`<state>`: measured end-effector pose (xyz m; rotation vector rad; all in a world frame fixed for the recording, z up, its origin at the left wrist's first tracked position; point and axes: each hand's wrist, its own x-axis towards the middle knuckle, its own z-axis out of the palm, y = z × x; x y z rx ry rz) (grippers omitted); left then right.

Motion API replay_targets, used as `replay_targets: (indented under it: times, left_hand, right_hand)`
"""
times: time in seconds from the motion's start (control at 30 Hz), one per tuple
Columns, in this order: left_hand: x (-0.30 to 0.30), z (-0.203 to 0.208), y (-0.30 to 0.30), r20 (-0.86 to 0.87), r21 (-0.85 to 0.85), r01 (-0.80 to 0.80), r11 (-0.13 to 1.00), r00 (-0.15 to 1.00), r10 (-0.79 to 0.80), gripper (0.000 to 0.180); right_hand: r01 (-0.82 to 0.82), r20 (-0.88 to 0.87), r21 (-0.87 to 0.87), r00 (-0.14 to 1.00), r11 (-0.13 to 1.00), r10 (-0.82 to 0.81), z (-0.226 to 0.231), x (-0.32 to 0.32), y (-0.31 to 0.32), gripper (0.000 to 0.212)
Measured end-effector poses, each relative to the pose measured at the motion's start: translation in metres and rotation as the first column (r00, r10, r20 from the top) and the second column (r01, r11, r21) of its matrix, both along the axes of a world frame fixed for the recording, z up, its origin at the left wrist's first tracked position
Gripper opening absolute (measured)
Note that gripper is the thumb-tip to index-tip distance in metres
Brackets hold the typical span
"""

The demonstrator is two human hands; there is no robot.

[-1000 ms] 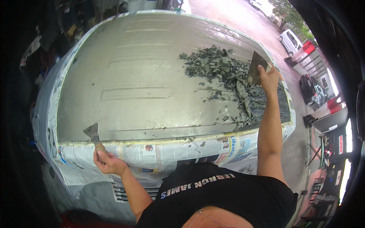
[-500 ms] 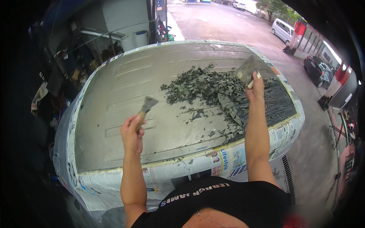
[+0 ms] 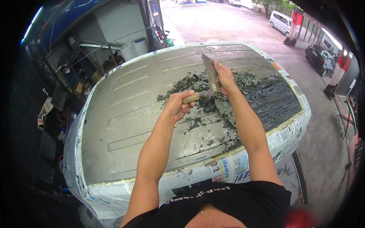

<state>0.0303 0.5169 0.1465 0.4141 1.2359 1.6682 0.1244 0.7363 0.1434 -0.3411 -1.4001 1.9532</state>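
Note:
My left hand [image 3: 178, 105] is closed round the wooden handle of a putty knife [image 3: 191, 98], whose blade points right, toward the lower end of a wide flat metal scraper [image 3: 211, 74]. My right hand [image 3: 225, 78] grips that scraper, its plate tilted steeply up. The two tools meet or nearly meet; contact is hard to make out. Beneath them, dark peeled flakes [image 3: 190, 81] are heaped on the grey ribbed roof of a vehicle [image 3: 125, 117]. To the right lies a stretch of dark, wrinkled coating [image 3: 277, 97].
Newspaper [image 3: 190, 178] and tape border the roof, with plastic sheeting [image 3: 72, 152] down the left side. Pale drums [image 3: 140, 46] stand beyond the far left edge. A silver van [image 3: 281, 22] and a dark car [image 3: 320, 59] are at the far right.
My left hand has moved right and away from me with the putty knife. My right hand has come left, and its scraper is turned up on edge. Both tools are now together.

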Motion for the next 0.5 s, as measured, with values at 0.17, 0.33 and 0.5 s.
replay_targets:
  times: [0.17, 0.33, 0.5]
  left_hand:
    - [-0.007, -0.007, 0.0, 0.062, 0.03, 0.002, 1.0, 0.998, -0.004, 0.02]
    - [-0.006, -0.004, 0.004, 0.066, 0.002, 0.0, 1.0, 0.998, 0.0, 0.019]
    - [-0.008, -0.008, 0.01, 0.095, 0.006, -0.008, 1.0, 0.995, 0.008, 0.02]
  right_hand:
    - [-0.093, 0.03, -0.004, 0.995, 0.996, 0.093, -0.005, 0.001, 0.012, 0.043]
    - [-0.133, 0.08, -0.023, 0.988, 0.991, 0.135, -0.009, 0.002, 0.007, 0.042]
    - [-0.188, 0.231, 0.073, 0.959, 0.979, 0.167, -0.008, 0.009, -0.004, 0.039]
